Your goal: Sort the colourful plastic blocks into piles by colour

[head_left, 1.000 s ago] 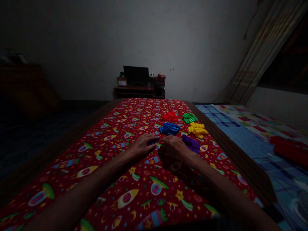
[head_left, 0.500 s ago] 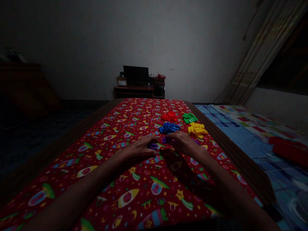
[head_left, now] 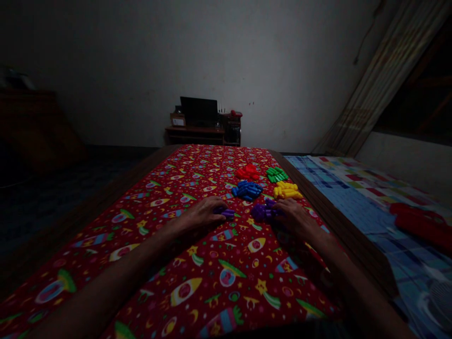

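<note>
Small purple plastic pieces (head_left: 228,213) stick out from the curled fingers of my left hand (head_left: 205,212), low over the red patterned cloth (head_left: 226,273). Across a short gap to the right lies a purple pile (head_left: 260,213) of similar pieces. My right hand (head_left: 294,216) cups the right end of that pile, fingers bent round some pieces and hiding part of them. Just beyond are a blue pile (head_left: 247,189) and a yellow pile (head_left: 286,190). Farther back lie a red pile (head_left: 247,172) and a green pile (head_left: 276,174).
The cloth covers a long table with dark wooden edges (head_left: 339,235). To the right is a bed with a checked blue sheet (head_left: 332,197) and a red item (head_left: 420,226) on it. A monitor (head_left: 198,111) stands on a desk by the far wall.
My right hand has shifted right, from over the purple pieces to their right end, uncovering the pile. My left hand has moved slightly left, with more of its purple pieces showing.
</note>
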Demonstrator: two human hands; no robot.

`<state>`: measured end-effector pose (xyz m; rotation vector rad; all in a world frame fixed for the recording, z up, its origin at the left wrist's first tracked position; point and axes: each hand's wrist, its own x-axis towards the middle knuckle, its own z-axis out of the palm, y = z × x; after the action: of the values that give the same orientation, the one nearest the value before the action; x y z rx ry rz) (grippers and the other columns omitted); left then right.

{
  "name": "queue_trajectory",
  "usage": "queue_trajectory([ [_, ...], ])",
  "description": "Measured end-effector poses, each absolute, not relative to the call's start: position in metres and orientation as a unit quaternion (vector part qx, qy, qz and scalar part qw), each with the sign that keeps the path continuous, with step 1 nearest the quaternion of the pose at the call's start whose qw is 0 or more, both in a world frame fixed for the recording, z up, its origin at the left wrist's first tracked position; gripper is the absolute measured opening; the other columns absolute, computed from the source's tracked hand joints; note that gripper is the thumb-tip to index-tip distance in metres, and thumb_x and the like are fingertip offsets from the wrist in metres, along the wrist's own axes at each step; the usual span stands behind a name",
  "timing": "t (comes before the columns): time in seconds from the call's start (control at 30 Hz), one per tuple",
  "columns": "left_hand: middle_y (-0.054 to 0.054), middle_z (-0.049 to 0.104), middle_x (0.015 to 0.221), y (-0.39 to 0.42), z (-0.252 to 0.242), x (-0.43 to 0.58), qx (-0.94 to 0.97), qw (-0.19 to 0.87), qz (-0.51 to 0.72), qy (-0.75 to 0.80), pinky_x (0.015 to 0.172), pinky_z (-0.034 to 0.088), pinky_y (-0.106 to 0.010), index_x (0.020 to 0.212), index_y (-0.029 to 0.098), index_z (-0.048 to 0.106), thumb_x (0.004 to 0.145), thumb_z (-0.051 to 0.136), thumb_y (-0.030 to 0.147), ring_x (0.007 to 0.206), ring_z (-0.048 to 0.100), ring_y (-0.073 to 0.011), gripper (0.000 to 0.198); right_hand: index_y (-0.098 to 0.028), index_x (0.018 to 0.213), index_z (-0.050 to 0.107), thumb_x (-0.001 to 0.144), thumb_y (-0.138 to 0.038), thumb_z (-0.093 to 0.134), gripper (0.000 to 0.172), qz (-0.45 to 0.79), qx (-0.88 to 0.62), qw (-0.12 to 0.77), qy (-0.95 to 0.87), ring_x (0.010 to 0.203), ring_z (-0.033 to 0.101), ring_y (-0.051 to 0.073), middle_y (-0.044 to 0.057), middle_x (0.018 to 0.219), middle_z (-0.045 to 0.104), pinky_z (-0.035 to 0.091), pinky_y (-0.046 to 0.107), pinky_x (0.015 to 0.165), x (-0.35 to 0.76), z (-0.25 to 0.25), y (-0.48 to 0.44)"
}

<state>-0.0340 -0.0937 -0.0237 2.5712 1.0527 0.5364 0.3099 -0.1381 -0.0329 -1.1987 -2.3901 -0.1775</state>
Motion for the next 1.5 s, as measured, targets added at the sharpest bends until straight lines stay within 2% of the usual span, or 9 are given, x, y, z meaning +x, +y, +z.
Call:
queue_trajectory([
  [0.17, -0.003, 0.070, 0.102, -0.103, -0.023, -0.012, 0.860, 0.227, 0.268, 0.370, 0.079, 0.049, -0.027, 0.103, 0.021, 0.069, 0.080, 0.065, 0.040, 0.093, 0.064, -0.0205, 0.030, -0.020, 0.105, 0.067, 0.091, -0.025, 0.057, 0.018, -0.023, -0.402, 0.273, -0.874, 0.088, 0.065, 0.020, 0.008, 0.099, 0.071, 0.051, 0.033, 0.078, 0.286, -0.021, -0.143],
  [0.37, -0.004, 0.074, 0.097, -0.125, -0.025, 0.021, 0.821, 0.332, 0.301, 0.355, 0.082, 0.051, -0.031, 0.096, 0.020, 0.073, 0.074, 0.067, 0.034, 0.090, 0.067, -0.0216, 0.027, -0.021, 0.133, 0.052, 0.090, -0.018, 0.055, 0.043, -0.024, -0.329, 0.242, -0.913, 0.101, 0.062, 0.021, 0.011, 0.114, 0.068, 0.052, 0.034, 0.083, 0.230, -0.019, -0.162],
  [0.57, -0.006, 0.074, 0.093, -0.123, -0.037, 0.020, 0.753, 0.412, 0.330, 0.394, 0.072, 0.055, -0.030, 0.094, 0.016, 0.072, 0.072, 0.069, 0.042, 0.081, 0.069, -0.0216, 0.034, -0.019, 0.108, 0.067, 0.093, -0.019, 0.052, 0.021, -0.058, -0.397, 0.267, -0.876, 0.089, 0.064, 0.020, 0.009, 0.099, 0.072, 0.050, 0.031, 0.078, 0.247, -0.013, -0.143],
  [0.7, -0.005, 0.073, 0.094, -0.118, -0.046, 0.019, 0.754, 0.415, 0.330, 0.389, 0.076, 0.055, -0.033, 0.100, 0.017, 0.069, 0.068, 0.073, 0.039, 0.083, 0.069, -0.0224, 0.039, -0.018, 0.107, 0.068, 0.092, -0.014, 0.049, 0.025, -0.061, -0.444, 0.243, -0.860, 0.093, 0.063, 0.020, 0.010, 0.104, 0.071, 0.046, 0.030, 0.079, 0.266, 0.007, -0.116],
  [0.93, -0.005, 0.070, 0.104, -0.118, -0.056, 0.018, 0.808, 0.317, 0.322, 0.379, 0.083, 0.054, -0.033, 0.109, 0.019, 0.067, 0.069, 0.075, 0.035, 0.092, 0.066, -0.0224, 0.043, -0.014, 0.091, 0.070, 0.086, -0.010, 0.047, 0.024, -0.055, -0.441, 0.056, -0.894, 0.073, 0.059, 0.016, 0.010, 0.083, 0.070, 0.037, 0.025, 0.063, 0.254, 0.011, -0.096],
  [1.13, -0.006, 0.071, 0.104, -0.117, -0.055, 0.017, 0.798, 0.325, 0.324, 0.390, 0.087, 0.053, -0.036, 0.106, 0.020, 0.067, 0.067, 0.076, 0.036, 0.093, 0.066, -0.0239, 0.043, -0.014, 0.079, 0.068, 0.095, -0.022, 0.041, 0.033, -0.032, -0.451, 0.077, -0.889, 0.055, 0.050, 0.011, 0.007, 0.070, 0.065, 0.029, 0.024, 0.054, 0.259, 0.004, -0.098],
  [1.23, -0.006, 0.071, 0.102, -0.115, -0.055, 0.020, 0.761, 0.382, 0.346, 0.395, 0.088, 0.053, -0.038, 0.105, 0.019, 0.066, 0.066, 0.075, 0.036, 0.093, 0.067, -0.0239, 0.043, -0.013, 0.085, 0.068, 0.097, -0.022, 0.038, 0.034, -0.061, -0.443, 0.156, -0.881, 0.060, 0.054, 0.013, 0.008, 0.074, 0.066, 0.033, 0.024, 0.058, 0.257, 0.001, -0.106],
  [1.33, -0.005, 0.071, 0.097, -0.111, -0.057, 0.023, 0.712, 0.448, 0.373, 0.392, 0.086, 0.053, -0.038, 0.102, 0.017, 0.064, 0.066, 0.074, 0.037, 0.092, 0.067, -0.0229, 0.042, -0.016, 0.105, 0.066, 0.096, -0.022, 0.043, 0.026, -0.034, -0.376, 0.222, -0.899, 0.074, 0.061, 0.015, 0.009, 0.089, 0.070, 0.041, 0.024, 0.066, 0.242, -0.004, -0.121],
  [1.5, -0.002, 0.068, 0.088, -0.114, -0.055, 0.028, 0.649, 0.508, 0.404, 0.397, 0.071, 0.053, -0.031, 0.099, 0.017, 0.056, 0.064, 0.074, 0.039, 0.079, 0.066, -0.0189, 0.045, -0.020, 0.126, 0.057, 0.091, -0.017, 0.055, 0.035, -0.028, -0.279, 0.211, -0.936, 0.099, 0.063, 0.018, 0.011, 0.114, 0.067, 0.046, 0.029, 0.084, 0.211, -0.016, -0.140],
])
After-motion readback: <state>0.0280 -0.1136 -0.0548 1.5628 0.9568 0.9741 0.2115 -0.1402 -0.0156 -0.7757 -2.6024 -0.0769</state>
